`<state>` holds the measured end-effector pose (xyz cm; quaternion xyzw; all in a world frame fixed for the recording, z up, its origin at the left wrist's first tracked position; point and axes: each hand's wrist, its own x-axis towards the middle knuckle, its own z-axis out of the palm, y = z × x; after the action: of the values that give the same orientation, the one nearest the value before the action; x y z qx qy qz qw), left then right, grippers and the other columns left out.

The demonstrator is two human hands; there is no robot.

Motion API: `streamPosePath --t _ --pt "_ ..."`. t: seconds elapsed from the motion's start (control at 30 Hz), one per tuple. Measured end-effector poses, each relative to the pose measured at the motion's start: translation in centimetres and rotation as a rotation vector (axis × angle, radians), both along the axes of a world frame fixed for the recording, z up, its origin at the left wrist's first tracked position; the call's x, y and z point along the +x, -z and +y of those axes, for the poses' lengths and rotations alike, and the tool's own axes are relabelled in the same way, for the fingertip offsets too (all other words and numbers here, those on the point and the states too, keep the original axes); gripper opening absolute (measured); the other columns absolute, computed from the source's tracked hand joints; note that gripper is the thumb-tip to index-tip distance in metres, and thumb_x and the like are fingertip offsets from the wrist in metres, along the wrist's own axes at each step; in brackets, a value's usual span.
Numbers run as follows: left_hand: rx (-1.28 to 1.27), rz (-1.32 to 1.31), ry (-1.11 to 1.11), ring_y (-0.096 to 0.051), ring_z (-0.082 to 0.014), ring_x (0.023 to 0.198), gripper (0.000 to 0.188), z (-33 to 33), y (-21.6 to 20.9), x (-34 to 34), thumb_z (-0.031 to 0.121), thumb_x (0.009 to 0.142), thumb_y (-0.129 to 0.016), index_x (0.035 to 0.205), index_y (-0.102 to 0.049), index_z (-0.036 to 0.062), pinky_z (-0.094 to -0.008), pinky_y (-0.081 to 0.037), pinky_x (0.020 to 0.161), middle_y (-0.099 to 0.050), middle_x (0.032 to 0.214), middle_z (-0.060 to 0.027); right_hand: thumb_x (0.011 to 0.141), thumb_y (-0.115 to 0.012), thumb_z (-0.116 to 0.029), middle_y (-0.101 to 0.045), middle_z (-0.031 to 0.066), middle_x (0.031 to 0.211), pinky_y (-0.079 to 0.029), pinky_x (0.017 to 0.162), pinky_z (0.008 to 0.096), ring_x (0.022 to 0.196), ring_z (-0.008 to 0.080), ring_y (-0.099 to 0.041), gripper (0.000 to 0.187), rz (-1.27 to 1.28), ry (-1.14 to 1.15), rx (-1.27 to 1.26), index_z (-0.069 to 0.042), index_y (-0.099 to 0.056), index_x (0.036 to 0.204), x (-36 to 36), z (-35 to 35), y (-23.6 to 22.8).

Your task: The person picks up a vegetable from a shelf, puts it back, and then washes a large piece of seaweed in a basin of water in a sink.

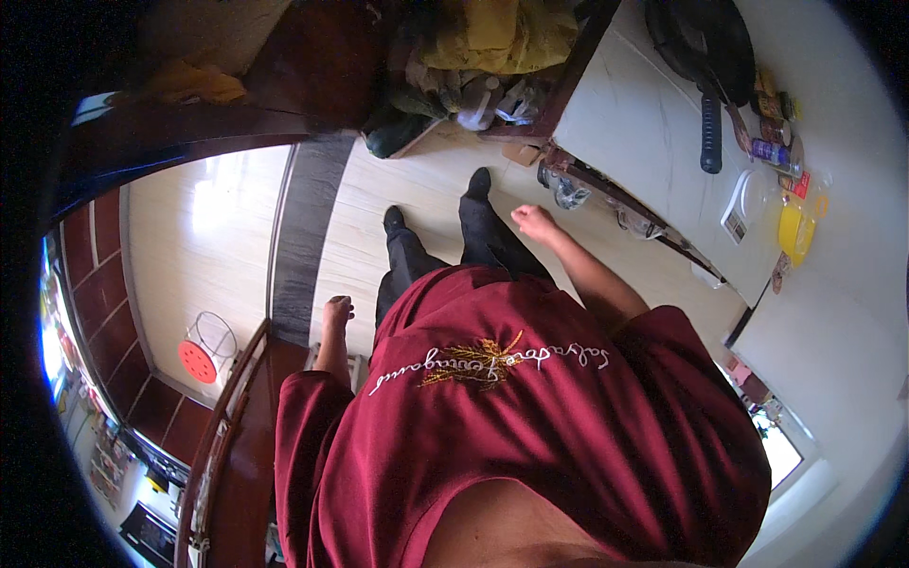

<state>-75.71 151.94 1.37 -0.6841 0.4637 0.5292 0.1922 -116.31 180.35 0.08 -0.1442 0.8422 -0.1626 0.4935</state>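
My left hand hangs beside my left thigh, its fingers curled in loosely. Ahead of my right thigh, my right hand is raised a little in a loose fist. Nothing shows in either hand, and neither one touches an object. Nearest to the right hand is the white counter, with glass containers on the shelf below its edge. I stand on a pale tiled floor in dark trousers and shoes, one foot ahead of the other.
On the counter lie a black frying pan, small jars, a white scale-like device and a yellow container. Bags and bottles fill a shelf ahead. A red round stool stands at left, beyond a dark wooden edge.
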Motion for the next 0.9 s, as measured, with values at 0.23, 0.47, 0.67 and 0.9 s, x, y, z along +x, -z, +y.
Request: streamPosePath --t 0.23,0.47,0.67,0.9 --pt "0.094 0.202 0.09 -0.059 -0.0176 0.079 0.03 11.0 6.6 -10.4 0.023 0.079 -0.058 0.096 -0.062 -0.0016 -0.0301 -0.045 0.071 -0.064 0.084 -0.0118 0.084 -0.05 -0.034 -0.063 0.0096 0.079 -0.047 0.069 0.0327 0.07 0.0188 -0.06 0.035 -0.131 -0.259 -0.027 -0.004 -0.06 0.1 -4.0 -1.8 1.5" --pt "0.338 0.76 0.07 -0.055 -0.0133 0.086 0.026 14.6 1.3 -23.3 0.012 0.085 -0.054 0.105 -0.054 -0.0034 -0.0247 -0.044 0.076 -0.061 0.093 -0.009 0.083 -0.048 -0.033 -0.064 0.0127 0.084 -0.046 0.073 0.0356 0.081 0.0252 -0.061 0.033 -0.19 -0.209 0.04 -0.006 -0.062 0.093 3.5 -4.6 4.9" --pt "0.069 0.537 0.204 -0.054 -0.0128 0.078 0.024 12.0 3.2 -15.9 0.016 0.084 -0.055 0.098 -0.058 -0.0017 -0.0262 -0.044 0.071 -0.061 0.084 -0.0065 0.082 -0.048 -0.036 -0.061 0.0175 0.091 -0.046 0.078 0.0397 0.087 0.0333 -0.059 0.034 -0.266 -0.179 0.021 -0.006 -0.062 0.091 8.3 -4.9 5.9" --pt "0.041 0.073 0.593 -0.062 -0.0315 0.081 0.028 7.4 9.6 -0.9 0.029 0.078 -0.051 0.09 -0.063 0.0063 -0.0392 -0.048 0.072 -0.063 0.082 -0.0175 0.083 -0.047 -0.038 -0.062 0.0157 0.095 -0.046 0.08 0.0394 0.091 0.0314 -0.058 0.036 -0.164 -0.017 0.132 -0.007 -0.062 0.092 8.1 -3.9 7.8"
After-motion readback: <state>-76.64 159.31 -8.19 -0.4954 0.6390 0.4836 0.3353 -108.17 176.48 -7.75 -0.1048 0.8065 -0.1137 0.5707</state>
